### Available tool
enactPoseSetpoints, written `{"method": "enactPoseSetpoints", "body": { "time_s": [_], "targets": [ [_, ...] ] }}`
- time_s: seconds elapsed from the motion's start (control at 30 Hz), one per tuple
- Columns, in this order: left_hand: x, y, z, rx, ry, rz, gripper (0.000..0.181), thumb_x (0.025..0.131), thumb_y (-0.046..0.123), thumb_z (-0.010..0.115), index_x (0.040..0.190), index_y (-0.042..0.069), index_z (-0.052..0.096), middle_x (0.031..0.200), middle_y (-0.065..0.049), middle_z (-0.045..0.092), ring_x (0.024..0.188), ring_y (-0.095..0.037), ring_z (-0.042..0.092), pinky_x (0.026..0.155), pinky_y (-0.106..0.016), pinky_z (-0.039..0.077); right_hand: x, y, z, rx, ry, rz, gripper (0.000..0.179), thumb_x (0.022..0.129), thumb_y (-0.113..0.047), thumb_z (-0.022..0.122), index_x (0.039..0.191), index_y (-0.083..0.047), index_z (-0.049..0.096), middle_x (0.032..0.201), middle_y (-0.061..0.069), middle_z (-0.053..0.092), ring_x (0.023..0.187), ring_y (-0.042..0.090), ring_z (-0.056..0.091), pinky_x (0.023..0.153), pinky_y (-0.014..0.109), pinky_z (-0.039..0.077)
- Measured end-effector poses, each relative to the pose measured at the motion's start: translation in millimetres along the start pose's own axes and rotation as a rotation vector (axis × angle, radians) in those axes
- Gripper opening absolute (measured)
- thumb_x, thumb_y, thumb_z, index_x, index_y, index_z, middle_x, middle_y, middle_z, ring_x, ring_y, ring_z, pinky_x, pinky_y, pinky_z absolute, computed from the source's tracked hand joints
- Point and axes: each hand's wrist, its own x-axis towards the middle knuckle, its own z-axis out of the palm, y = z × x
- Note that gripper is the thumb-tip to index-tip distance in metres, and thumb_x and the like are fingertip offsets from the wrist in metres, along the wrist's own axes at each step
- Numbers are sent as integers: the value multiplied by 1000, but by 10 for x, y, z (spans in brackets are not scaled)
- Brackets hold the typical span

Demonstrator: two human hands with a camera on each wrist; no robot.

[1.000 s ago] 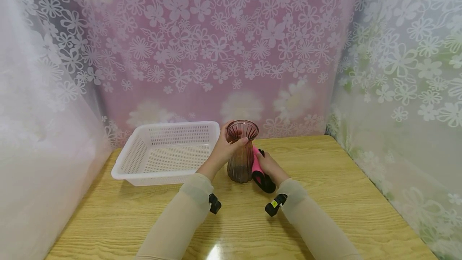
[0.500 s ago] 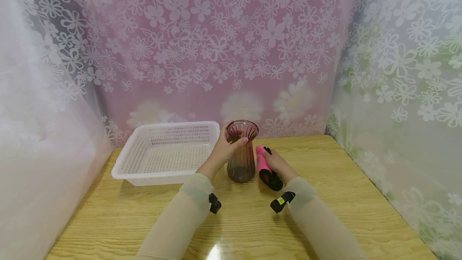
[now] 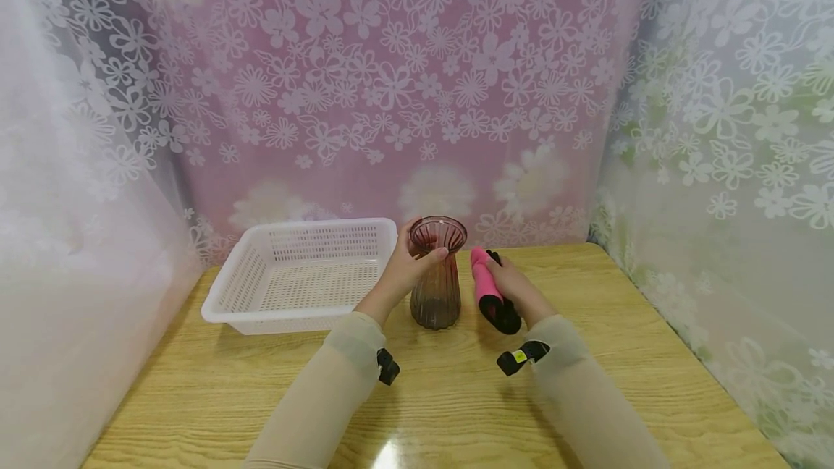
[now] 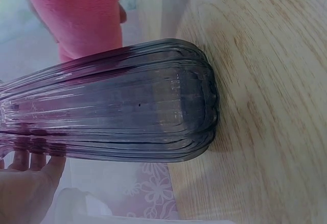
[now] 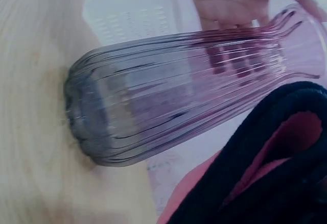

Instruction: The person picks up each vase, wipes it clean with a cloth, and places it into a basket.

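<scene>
The left hand [image 3: 407, 263] has its fingers curled round the upper part of a ribbed glass vase [image 3: 435, 295], its thumb lying across the front just below the flared rim. The right wrist view adds what the head view hides: several of those fingers [image 5: 219, 60] show dark through the tinted glass. The right hand [image 3: 515, 284] grips a pink, black-trimmed fabric piece [image 3: 485, 281], thumb on its near side; from above, most of its fingers are hidden, but the left wrist view shows fingertips [image 4: 122, 12] at the pink edge. The right wrist view looks into the piece's black-trimmed opening, where pink lining shows.

The vase stands upright on the table [image 3: 423, 411], between the hands. Both wrist views show its scalloped base on the wood, and its colour running from purple above to smoky grey below. In the head view a gap separates the fabric piece from the vase.

The left forearm reaches up and inward from the lower edge, the right one up and inward from the lower right, both in beige sleeves [image 3: 319, 396] with a black camera [image 3: 387, 368] at each wrist. Left of the vase, behind the left wrist, sits a white perforated basket [image 3: 280, 323].
</scene>
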Motion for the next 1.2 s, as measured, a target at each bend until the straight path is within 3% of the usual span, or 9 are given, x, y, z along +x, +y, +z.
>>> {"method": "enactPoseSetpoints", "body": {
  "time_s": [0.13,0.3,0.43,0.57,0.8,1.0,1.2],
  "targets": [
    [14,-12,-1,1,-5,3,90,94,24,71,161,15,11,150,-25,41,139,-34,41,111,-51,36,-34,-76,-41,37,1,-34,63,110,-38,26,158,2,14,134,27,44,111,32,51,94,42,43],
    [125,-210,-7,-11,7,3,91,95,24,71,161,19,9,151,-23,41,141,-33,39,113,-52,33,-106,-169,-101,55,0,-34,66,110,-40,25,161,-5,2,149,28,33,124,37,45,106,49,36],
    [170,-327,2,-16,32,2,91,93,29,73,161,25,12,150,-18,43,139,-30,43,110,-50,38,-154,-244,-138,82,10,-29,67,110,-43,26,162,-10,0,151,27,31,126,37,44,108,50,34],
    [164,-340,15,-7,56,22,89,91,35,74,159,28,16,147,-15,47,135,-27,46,109,-49,39,-202,-325,-163,95,29,-57,67,109,-44,27,162,-12,3,151,27,32,126,37,43,108,50,32],
    [168,-327,16,-7,61,44,93,90,38,76,160,23,16,145,-17,49,134,-28,48,109,-50,38,-289,-441,-182,124,75,-137,65,109,-45,27,162,-12,7,150,26,32,127,39,42,109,52,30],
    [167,-319,8,-8,58,29,98,87,43,77,161,22,16,145,-17,48,134,-27,47,107,-50,41,-362,-504,-161,202,77,-179,68,108,-48,27,163,-19,1,159,22,21,134,39,37,113,53,27],
    [172,-322,5,6,47,53,102,86,47,77,160,19,14,144,-20,48,134,-30,48,109,-49,39,-401,-557,-139,234,95,-258,67,109,-45,27,163,-16,1,162,20,18,139,38,33,116,53,24]
  ]
}}
